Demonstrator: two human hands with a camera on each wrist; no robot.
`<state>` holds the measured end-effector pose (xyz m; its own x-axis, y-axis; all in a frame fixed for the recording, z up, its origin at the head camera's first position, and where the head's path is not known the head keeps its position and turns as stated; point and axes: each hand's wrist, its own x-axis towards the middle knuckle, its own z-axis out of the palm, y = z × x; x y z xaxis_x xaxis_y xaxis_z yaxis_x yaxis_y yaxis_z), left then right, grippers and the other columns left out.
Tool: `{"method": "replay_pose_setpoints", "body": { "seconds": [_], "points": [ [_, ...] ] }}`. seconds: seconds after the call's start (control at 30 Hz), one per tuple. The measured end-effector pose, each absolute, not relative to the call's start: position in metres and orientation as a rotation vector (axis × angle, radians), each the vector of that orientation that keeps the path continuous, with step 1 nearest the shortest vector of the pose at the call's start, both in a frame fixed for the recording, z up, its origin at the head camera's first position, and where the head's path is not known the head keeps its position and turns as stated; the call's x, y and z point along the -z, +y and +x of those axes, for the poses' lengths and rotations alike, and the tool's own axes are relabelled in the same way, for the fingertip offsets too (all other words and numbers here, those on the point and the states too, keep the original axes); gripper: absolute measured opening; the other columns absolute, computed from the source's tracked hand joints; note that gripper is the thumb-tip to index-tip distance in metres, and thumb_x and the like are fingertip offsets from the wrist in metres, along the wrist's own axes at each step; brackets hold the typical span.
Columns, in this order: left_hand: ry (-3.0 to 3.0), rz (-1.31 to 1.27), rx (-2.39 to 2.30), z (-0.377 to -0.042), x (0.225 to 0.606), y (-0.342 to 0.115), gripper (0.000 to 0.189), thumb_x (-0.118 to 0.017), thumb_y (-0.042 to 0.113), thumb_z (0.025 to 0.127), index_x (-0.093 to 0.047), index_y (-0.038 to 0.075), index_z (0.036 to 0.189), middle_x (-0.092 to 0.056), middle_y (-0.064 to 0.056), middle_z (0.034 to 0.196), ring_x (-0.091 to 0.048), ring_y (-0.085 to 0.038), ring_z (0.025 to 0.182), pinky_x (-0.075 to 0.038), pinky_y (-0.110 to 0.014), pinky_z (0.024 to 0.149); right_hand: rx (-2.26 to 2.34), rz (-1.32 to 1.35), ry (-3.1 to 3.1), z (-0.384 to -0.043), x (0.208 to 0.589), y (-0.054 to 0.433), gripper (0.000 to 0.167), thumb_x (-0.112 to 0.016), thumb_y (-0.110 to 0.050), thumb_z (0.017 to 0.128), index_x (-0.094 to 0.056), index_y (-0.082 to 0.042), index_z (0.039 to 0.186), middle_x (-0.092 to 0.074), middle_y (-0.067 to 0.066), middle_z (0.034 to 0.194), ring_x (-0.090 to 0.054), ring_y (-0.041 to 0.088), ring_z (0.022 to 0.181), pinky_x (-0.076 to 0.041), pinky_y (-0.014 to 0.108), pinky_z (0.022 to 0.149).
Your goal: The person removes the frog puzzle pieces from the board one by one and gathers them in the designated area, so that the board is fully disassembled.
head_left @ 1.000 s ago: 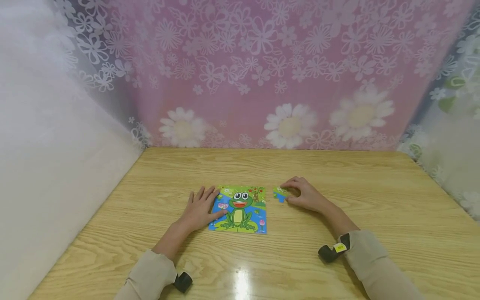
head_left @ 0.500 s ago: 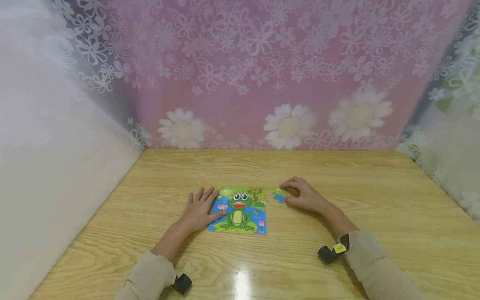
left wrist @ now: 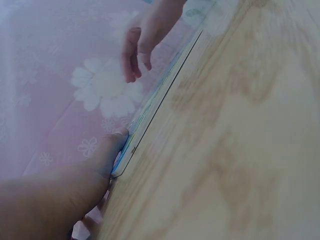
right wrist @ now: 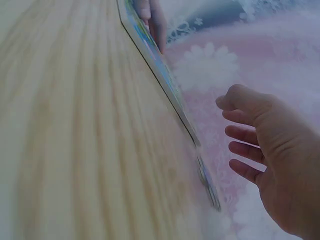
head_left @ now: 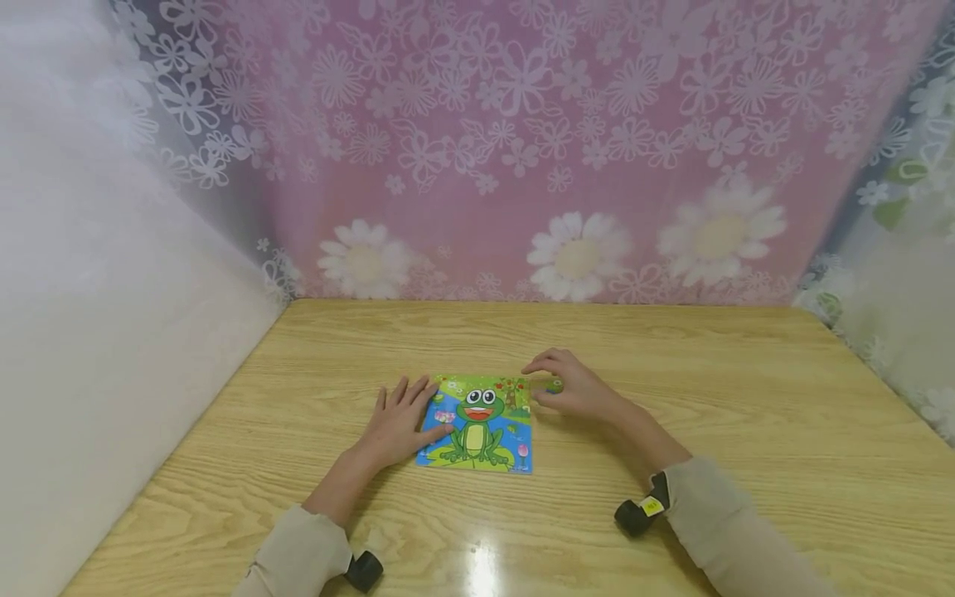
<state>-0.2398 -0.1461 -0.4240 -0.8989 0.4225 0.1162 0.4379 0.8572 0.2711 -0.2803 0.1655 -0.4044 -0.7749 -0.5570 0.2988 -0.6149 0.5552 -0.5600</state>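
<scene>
A square frog jigsaw puzzle [head_left: 473, 431] lies flat on the wooden table. My left hand [head_left: 395, 427] rests along its left side, fingers spread and thumb over the picture. Just past the puzzle's top right corner, my right hand [head_left: 580, 390] hovers with thumb and fingers apart. A loose green-and-blue puzzle piece [head_left: 555, 385] shows partly behind that hand, to the right of the puzzle. In the right wrist view, the loose piece [right wrist: 207, 182] lies on the table beyond the puzzle's edge, and the fingers of my right hand [right wrist: 280, 145] hold nothing.
The wooden table [head_left: 477, 522] extends on all sides of the puzzle. Behind it hangs a pink flowered cloth [head_left: 477, 166], and a white cloth [head_left: 112, 290] borders the left. A black wrist camera [head_left: 634, 518] sits at the right cuff.
My right hand has let go of the loose puzzle piece and moved left toward the puzzle's top right corner, its fingers apart. The left hand stays on the puzzle.
</scene>
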Motion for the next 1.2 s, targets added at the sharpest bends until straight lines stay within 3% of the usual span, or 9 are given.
{"method": "replay_pose_setpoints", "body": {
  "seconds": [0.5,1.0,1.2],
  "points": [
    [-2.975,-0.693,0.439,-0.242,0.427,-0.146,0.081,-0.045,0.064,0.085,-0.03,0.012,0.145,-0.023,-0.011,0.148,-0.011,-0.038,0.135,-0.004,-0.061,0.102,-0.848,1.112,-2.834,-0.291,0.405,0.106,0.028,-0.066,-0.022,0.085,-0.065,-0.008,0.109,-0.053,0.003,0.104,-0.048,0.018,0.092,-0.045,0.033,0.075],
    [-2.968,-0.687,0.426,-0.245,0.43,-0.149,0.081,-0.045,0.065,0.085,-0.031,0.012,0.145,-0.024,-0.012,0.148,-0.014,-0.039,0.134,-0.007,-0.062,0.102,-0.712,0.802,-2.819,-0.29,0.413,0.08,0.018,-0.068,-0.023,0.081,-0.066,-0.01,0.092,-0.051,-0.001,0.088,-0.043,0.017,0.082,-0.041,0.031,0.073],
    [-2.983,-0.685,0.437,-0.244,0.429,-0.148,0.081,-0.044,0.065,0.085,-0.028,0.013,0.146,-0.022,-0.011,0.149,-0.011,-0.038,0.135,-0.005,-0.061,0.102,-0.709,0.746,-2.804,-0.288,0.416,0.078,0.017,-0.068,-0.022,0.08,-0.064,-0.01,0.092,-0.052,0.0,0.091,-0.043,0.017,0.084,-0.041,0.031,0.077]
  ]
}}
